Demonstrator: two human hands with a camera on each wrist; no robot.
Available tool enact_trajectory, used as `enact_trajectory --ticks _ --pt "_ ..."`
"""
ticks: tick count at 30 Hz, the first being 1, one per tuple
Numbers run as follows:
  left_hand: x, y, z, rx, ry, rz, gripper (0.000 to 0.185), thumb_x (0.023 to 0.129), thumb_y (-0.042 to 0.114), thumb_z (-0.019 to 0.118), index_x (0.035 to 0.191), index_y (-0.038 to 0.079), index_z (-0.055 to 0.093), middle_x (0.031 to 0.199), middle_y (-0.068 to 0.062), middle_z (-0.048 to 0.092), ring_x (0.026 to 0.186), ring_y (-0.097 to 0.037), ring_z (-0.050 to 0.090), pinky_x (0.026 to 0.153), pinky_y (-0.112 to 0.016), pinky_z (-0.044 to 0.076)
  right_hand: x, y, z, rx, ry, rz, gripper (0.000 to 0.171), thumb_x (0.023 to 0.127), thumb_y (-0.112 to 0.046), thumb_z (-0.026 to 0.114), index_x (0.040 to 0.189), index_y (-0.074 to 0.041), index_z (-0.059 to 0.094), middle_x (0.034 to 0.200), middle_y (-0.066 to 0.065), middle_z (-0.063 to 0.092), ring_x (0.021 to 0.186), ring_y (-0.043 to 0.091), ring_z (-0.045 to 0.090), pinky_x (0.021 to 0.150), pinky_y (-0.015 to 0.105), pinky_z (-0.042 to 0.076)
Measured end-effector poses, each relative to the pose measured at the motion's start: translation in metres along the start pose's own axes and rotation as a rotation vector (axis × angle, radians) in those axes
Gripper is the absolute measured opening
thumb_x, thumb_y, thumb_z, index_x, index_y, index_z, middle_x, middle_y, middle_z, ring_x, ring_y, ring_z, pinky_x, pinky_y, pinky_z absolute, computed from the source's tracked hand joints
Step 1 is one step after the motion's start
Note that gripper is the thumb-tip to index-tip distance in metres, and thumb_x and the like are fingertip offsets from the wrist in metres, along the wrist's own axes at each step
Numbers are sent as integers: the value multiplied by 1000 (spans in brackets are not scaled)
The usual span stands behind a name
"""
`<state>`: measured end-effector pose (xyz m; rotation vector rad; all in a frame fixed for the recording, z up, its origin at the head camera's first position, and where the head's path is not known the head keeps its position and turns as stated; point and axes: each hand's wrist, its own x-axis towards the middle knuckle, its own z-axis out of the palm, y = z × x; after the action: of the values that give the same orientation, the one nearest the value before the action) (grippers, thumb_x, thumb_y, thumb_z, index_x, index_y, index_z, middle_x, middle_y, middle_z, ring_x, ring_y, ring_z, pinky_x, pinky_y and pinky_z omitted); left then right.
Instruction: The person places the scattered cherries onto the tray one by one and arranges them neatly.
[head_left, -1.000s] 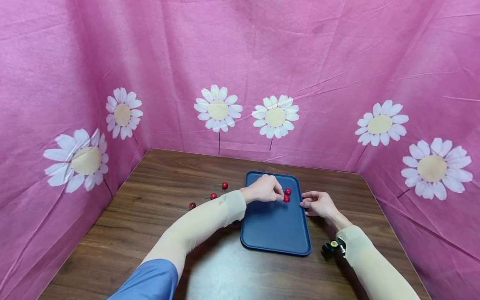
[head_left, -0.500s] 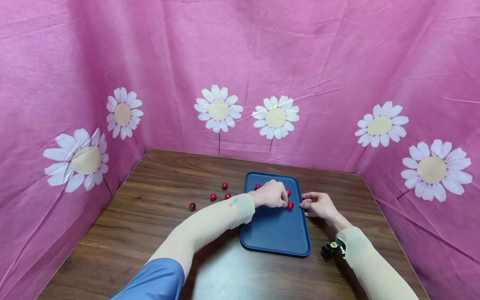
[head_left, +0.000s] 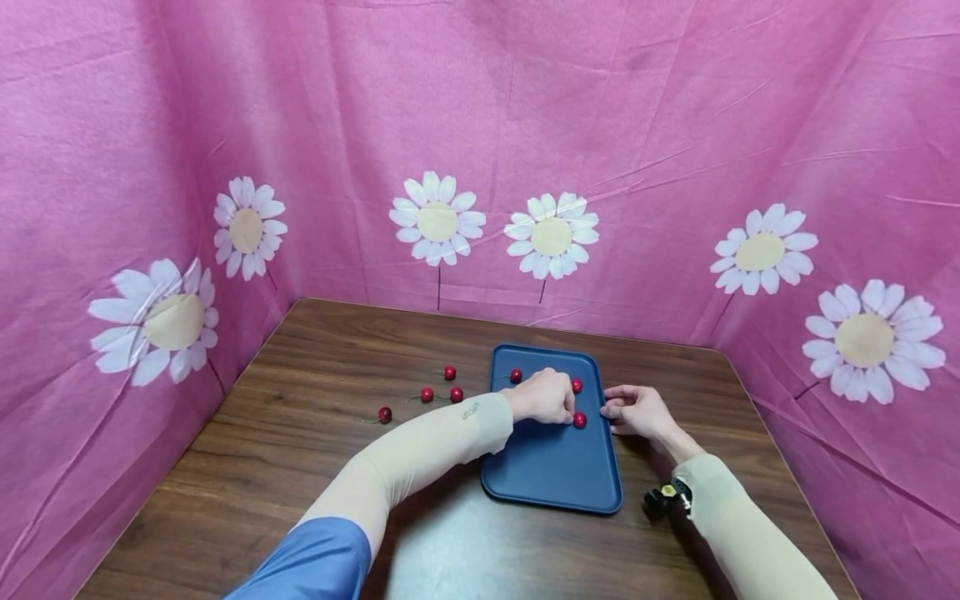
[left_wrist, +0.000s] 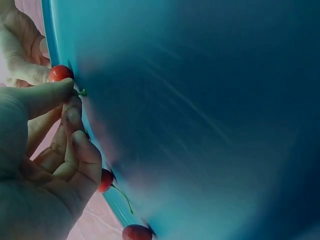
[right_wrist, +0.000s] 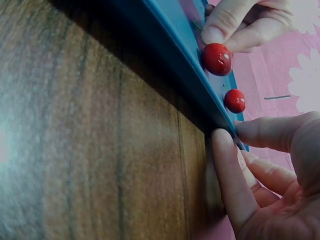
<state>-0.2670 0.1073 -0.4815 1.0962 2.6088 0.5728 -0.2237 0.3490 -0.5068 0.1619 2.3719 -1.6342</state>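
My left hand point(head_left: 546, 395) is over the blue tray point(head_left: 551, 475), thumb and forefinger pinching the stem of a red cherry point(head_left: 580, 420). In the left wrist view a green stem end point(left_wrist: 82, 92) pokes out past the fingertips of that hand point(left_wrist: 50, 145). Two more cherries lie on the tray: one point(head_left: 577, 386) just beyond the pinched one, another point(head_left: 516, 376) near the far left corner. At the tray's right rim, my right hand point(head_left: 639, 410) grips the edge, its thumb and fingers on either side in the right wrist view.
Several cherries with stems lie on the wooden table point(head_left: 300, 450) left of the tray, among them one cherry point(head_left: 385, 414) furthest left. A small black clamp-like device point(head_left: 663, 497) is at the right wrist. Pink flowered cloth point(head_left: 480, 108) hangs behind the table.
My left hand has drawn the pinched cherry towards the near side, away from the other at the right. A table cherry and a tray cherry have come into view. My right hand stays put.
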Motion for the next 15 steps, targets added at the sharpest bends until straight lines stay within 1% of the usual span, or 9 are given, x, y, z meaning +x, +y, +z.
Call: enact_trajectory --ticks 6,10,15 --pt "1 3 1 -38 -5 -38 19 104 27 83 88 22 90 71 11 73 72 -6 65 66 -19 51 0 1 -1 5 -6 -5 55 101 2 76 148 22 54 91 -4 78 76 4 73 67 29 68" --pt "-1 6 0 -40 -6 -60 18 104 27 82 90 21 90 71 9 72 70 -7 65 64 -19 52 -1 0 -1 7 -4 -9 54 100 2 76 146 22 55 90 -3 78 76 4 73 67 29 68" --pt "-1 7 -1 -27 -1 -44 17 104 28 82 92 20 91 73 10 74 70 -6 65 65 -18 51 0 0 0 -2 7 -2 52 101 2 76 146 20 57 90 -4 78 76 4 73 68 28 68"
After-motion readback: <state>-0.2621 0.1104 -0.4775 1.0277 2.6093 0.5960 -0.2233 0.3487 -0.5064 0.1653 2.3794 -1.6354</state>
